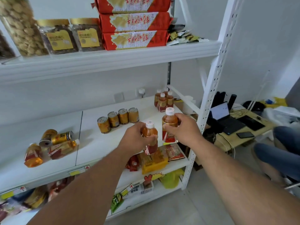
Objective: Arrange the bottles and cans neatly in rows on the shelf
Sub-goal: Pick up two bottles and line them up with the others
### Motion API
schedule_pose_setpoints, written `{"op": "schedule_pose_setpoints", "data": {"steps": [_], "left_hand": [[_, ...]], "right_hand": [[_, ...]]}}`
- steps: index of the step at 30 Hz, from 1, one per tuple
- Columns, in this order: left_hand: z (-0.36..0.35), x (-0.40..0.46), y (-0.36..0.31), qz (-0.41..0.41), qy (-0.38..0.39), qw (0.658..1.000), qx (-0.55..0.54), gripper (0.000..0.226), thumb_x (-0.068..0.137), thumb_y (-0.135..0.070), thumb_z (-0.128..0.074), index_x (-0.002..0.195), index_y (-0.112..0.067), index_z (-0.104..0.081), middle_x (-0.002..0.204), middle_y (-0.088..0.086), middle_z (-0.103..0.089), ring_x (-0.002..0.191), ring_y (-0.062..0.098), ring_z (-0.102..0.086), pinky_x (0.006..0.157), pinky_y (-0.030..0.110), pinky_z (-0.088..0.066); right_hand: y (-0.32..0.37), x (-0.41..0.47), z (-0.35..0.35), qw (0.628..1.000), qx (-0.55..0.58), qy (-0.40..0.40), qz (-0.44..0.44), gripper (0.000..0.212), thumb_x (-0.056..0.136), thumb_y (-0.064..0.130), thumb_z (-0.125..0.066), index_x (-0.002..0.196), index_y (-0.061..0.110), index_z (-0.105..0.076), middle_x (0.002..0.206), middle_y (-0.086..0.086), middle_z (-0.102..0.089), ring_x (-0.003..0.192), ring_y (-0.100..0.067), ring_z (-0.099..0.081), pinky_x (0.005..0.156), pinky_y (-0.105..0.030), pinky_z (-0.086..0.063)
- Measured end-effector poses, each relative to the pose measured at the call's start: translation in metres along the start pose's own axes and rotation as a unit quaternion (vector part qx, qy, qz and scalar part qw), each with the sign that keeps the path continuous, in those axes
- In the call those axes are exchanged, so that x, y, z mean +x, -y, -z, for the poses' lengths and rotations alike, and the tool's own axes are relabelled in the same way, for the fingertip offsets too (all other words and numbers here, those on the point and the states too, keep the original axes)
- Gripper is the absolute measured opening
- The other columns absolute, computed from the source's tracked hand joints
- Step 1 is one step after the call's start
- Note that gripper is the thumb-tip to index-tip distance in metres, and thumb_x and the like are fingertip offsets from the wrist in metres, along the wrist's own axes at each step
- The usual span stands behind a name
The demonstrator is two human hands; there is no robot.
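— Both grips are full: our left hand point(135, 140) is wrapped round a small tea bottle point(150, 138), and our right hand point(181, 129) pinches a second bottle point(169, 125) between thumb and fingers.

— Where are we holding them?

— Over the near right part of the middle shelf point(100, 143), upright, white caps up, just beside each other but apart. The right one sits a little higher and farther.

— What do we see already on the shelf?

— Four bottles point(164, 99) stand packed together at the far right corner. Left of them, four cans point(118, 120) stand in a row slanting from near left to far right.

— And on the left?

— A heap point(52, 146) near the left end: two cans on their sides, touching, with two more bottles lying down against them.

— Above?

— Jars point(71, 35) and stacked red packets point(134, 24) on the upper shelf.
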State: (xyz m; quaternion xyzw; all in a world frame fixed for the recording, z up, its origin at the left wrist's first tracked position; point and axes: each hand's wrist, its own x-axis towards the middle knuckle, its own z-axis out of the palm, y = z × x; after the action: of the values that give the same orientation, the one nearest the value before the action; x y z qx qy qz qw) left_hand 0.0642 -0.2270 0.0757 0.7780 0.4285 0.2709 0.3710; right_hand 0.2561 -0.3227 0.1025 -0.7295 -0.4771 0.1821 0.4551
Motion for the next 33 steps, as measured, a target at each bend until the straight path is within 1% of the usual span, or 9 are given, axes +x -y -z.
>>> {"op": "schedule_pose_setpoints", "data": {"steps": [3, 7, 11, 14, 20, 26, 28, 31, 33], "left_hand": [[-0.021, 0.012, -0.013, 0.006, -0.004, 1.000, 0.013, 0.051, 0.060, -0.061, -0.077, 0.103, -0.037, -0.063, 0.091, -0.017, -0.068, 0.081, 0.001, -0.063, 0.069, 0.025, -0.049], [-0.049, 0.029, -0.032, 0.018, -0.014, 1.000, 0.012, 0.053, 0.057, -0.064, -0.076, 0.101, -0.040, -0.060, 0.089, -0.020, -0.067, 0.080, -0.002, -0.063, 0.066, 0.021, -0.047], [-0.072, 0.047, -0.045, 0.024, -0.024, 0.999, 0.015, 0.057, 0.055, -0.067, -0.074, 0.103, -0.040, -0.060, 0.091, -0.021, -0.066, 0.083, -0.001, -0.062, 0.067, 0.020, -0.046], [-0.085, 0.062, -0.050, 0.024, -0.028, 0.999, 0.018, 0.062, 0.054, -0.068, -0.073, 0.106, -0.037, -0.060, 0.092, -0.019, -0.066, 0.083, 0.001, -0.062, 0.069, 0.023, -0.049], [-0.097, 0.111, -0.044, 0.034, -0.030, 0.999, 0.029, 0.047, 0.063, -0.056, -0.080, 0.102, -0.041, -0.056, 0.092, -0.020, -0.065, 0.084, 0.002, -0.062, 0.067, 0.023, -0.048], [-0.099, 0.173, -0.022, 0.045, -0.037, 0.998, 0.034, 0.046, 0.068, -0.053, -0.080, 0.103, -0.044, -0.052, 0.092, -0.026, -0.061, 0.083, -0.002, -0.058, 0.059, 0.018, -0.042], [-0.100, 0.194, -0.012, 0.047, -0.035, 0.998, 0.034, 0.045, 0.069, -0.052, -0.080, 0.103, -0.044, -0.052, 0.090, -0.028, -0.059, 0.081, -0.005, -0.056, 0.057, 0.016, -0.040], [-0.102, 0.222, 0.000, 0.052, -0.025, 0.998, 0.030, 0.043, 0.069, -0.052, -0.079, 0.102, -0.044, -0.053, 0.089, -0.027, -0.060, 0.080, -0.004, -0.057, 0.057, 0.017, -0.040], [-0.104, 0.238, 0.006, 0.054, -0.018, 0.998, 0.019, 0.042, 0.069, -0.051, -0.079, 0.101, -0.044, -0.053, 0.090, -0.027, -0.061, 0.081, -0.003, -0.058, 0.058, 0.018, -0.041]], "right_hand": [[-0.014, 0.011, 0.019, 1.000, 0.007, 0.001, 0.002, 0.031, 0.079, 0.042, -0.081, 0.107, 0.038, -0.067, 0.097, 0.019, -0.068, 0.090, -0.001, -0.063, 0.077, -0.029, -0.052], [-0.035, 0.030, 0.045, 1.000, 0.005, 0.011, 0.009, 0.029, 0.080, 0.042, -0.081, 0.103, 0.042, -0.063, 0.094, 0.022, -0.066, 0.088, 0.003, -0.061, 0.071, -0.023, -0.047], [-0.054, 0.050, 0.064, 1.000, -0.003, 0.023, 0.000, 0.036, 0.081, 0.043, -0.080, 0.114, 0.037, -0.066, 0.102, 0.016, -0.069, 0.095, -0.006, -0.064, 0.081, -0.031, -0.052], [-0.067, 0.067, 0.071, 1.000, -0.012, 0.026, -0.004, 0.038, 0.081, 0.045, -0.079, 0.115, 0.038, -0.065, 0.103, 0.017, -0.068, 0.096, -0.007, -0.063, 0.080, -0.031, -0.050], [-0.088, 0.115, 0.063, 0.999, -0.014, 0.040, -0.010, 0.037, 0.081, 0.045, -0.079, 0.114, 0.040, -0.063, 0.101, 0.018, -0.066, 0.097, -0.008, -0.063, 0.087, -0.037, -0.054], [-0.101, 0.174, 0.039, 0.999, -0.029, 0.037, -0.012, 0.035, 0.081, 0.047, -0.078, 0.109, 0.045, -0.057, 0.092, 0.027, -0.058, 0.091, -0.003, -0.059, 0.081, -0.027, -0.047], [-0.105, 0.193, 0.028, 0.998, -0.040, 0.036, -0.016, 0.036, 0.082, 0.047, -0.078, 0.113, 0.041, -0.061, 0.100, 0.022, -0.063, 0.098, -0.009, -0.062, 0.085, -0.030, -0.049], [-0.110, 0.215, 0.014, 0.997, -0.051, 0.038, -0.036, 0.043, 0.084, 0.047, -0.077, 0.121, 0.034, -0.062, 0.116, 0.009, -0.069, 0.109, -0.017, -0.064, 0.096, -0.043, -0.052], [-0.114, 0.227, 0.008, 0.997, -0.053, 0.040, -0.047, 0.041, 0.085, 0.046, -0.076, 0.121, 0.034, -0.061, 0.117, 0.008, -0.068, 0.110, -0.018, -0.064, 0.097, -0.043, -0.051]]}}
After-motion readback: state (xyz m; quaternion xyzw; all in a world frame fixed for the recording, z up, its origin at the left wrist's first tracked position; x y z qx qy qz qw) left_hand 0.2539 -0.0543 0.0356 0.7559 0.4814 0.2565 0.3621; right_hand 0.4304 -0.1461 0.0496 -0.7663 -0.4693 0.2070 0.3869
